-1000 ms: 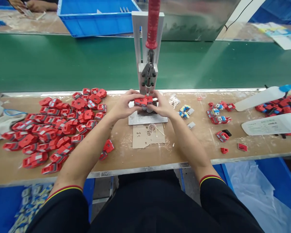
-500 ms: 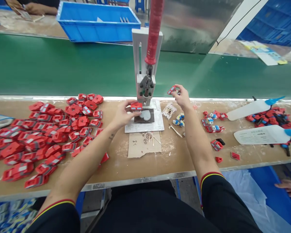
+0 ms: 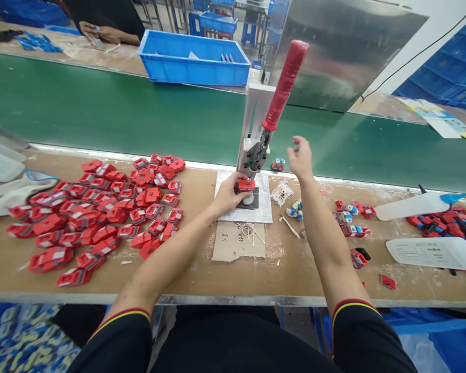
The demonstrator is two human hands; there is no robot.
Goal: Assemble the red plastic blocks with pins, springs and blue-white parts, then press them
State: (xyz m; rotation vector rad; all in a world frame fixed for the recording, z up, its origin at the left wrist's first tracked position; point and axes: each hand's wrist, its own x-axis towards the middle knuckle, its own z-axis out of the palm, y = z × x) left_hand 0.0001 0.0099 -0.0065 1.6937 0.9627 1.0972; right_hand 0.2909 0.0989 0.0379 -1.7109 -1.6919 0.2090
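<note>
My left hand point(image 3: 229, 196) grips a red toy car part point(image 3: 247, 185) by its side, just above the round pale pad point(image 3: 249, 199) on the base of the hand press point(image 3: 256, 150). My right hand point(image 3: 301, 158) is raised to the right of the press, its fingers parted and loosely bent, with nothing in them. A small red, white and blue toy car point(image 3: 278, 164) rests by the near edge of the green belt point(image 3: 202, 124), between the press and my right hand. The red press handle point(image 3: 285, 85) leans up and to the right.
Many red car parts point(image 3: 101, 207) crowd the bench on the left. To the right are cotton swabs point(image 3: 281, 192), small blue-and-yellow parts point(image 3: 295, 210) and two squeeze bottles point(image 3: 431, 253). A blue crate point(image 3: 194, 72) stands beyond the belt, near another person's hands point(image 3: 104, 33).
My right hand has let go of the small toy car, which now rests by the belt's edge. My left hand has brought the red part closer under the press. The camera view has shifted.
</note>
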